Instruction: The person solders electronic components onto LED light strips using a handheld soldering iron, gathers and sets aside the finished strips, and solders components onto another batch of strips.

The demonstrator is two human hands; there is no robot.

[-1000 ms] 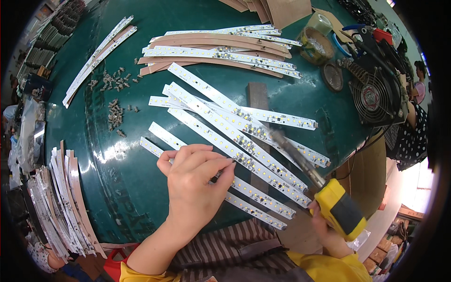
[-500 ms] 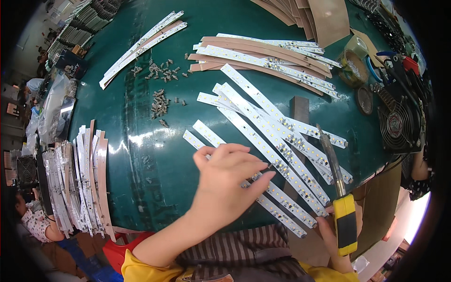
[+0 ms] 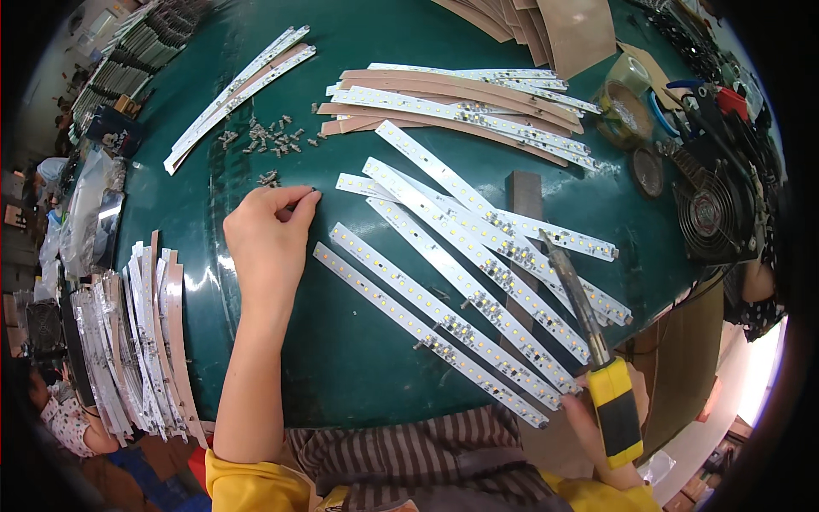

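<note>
My left hand [image 3: 271,235] is over the small metal-coloured components, thumb and forefinger pinched together. A tiny dark bit, seemingly one such component, shows at the fingertips. Part of the near component pile [image 3: 270,178] is hidden behind this hand; another loose pile [image 3: 275,136] lies farther off. In my right hand [image 3: 589,429] is a soldering iron [image 3: 616,410] with a yellow and black handle, its metal shaft pointing away over the boards. White LED strip boards [image 3: 435,328] lie fanned out beneath it, several overlapping. Small components stand on the two nearest strips.
A dark grey bar [image 3: 524,196] lies under the strips. More LED strips with brown separator strips [image 3: 452,84] are stacked beyond, and another stack [image 3: 171,341] is at the left. A black fan [image 3: 708,213], a tape roll [image 3: 630,72] and hand tools stand at the right.
My left hand has moved from above the nearest strips leftward and away to the components. Small components now show on those strips, where the hand was. The soldering iron stays in my right hand.
</note>
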